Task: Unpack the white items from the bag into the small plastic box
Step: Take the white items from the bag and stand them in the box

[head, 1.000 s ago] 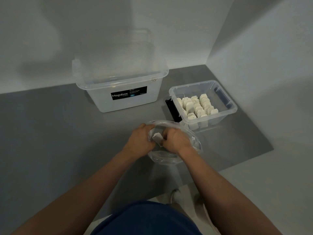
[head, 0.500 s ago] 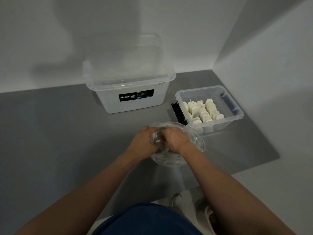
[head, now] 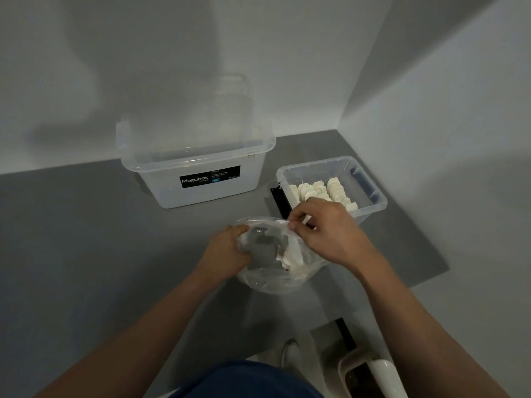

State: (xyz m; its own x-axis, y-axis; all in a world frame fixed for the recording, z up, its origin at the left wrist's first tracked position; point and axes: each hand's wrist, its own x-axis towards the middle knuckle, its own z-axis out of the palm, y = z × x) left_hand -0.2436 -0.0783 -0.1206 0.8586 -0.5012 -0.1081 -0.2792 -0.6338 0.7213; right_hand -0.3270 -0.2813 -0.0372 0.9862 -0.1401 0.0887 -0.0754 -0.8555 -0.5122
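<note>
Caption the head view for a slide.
Left hand holds the clear bag; right hand pinches a white item near the small box.

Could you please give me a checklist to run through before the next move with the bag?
1. Left hand grips the clear bag: ok.
2. Right hand pinches a white item at the bag's mouth: ok.
3. That item lifted free of the bag: not ok.
4. Small plastic box open on top: ok.
5. Bare room beside its rows of white items: ok.
6. Only one item pinched: cannot tell.

2 bare forearms (head: 149, 326); a dark blue garment (head: 244, 380) (shirt or shorts, unclear) below them.
</note>
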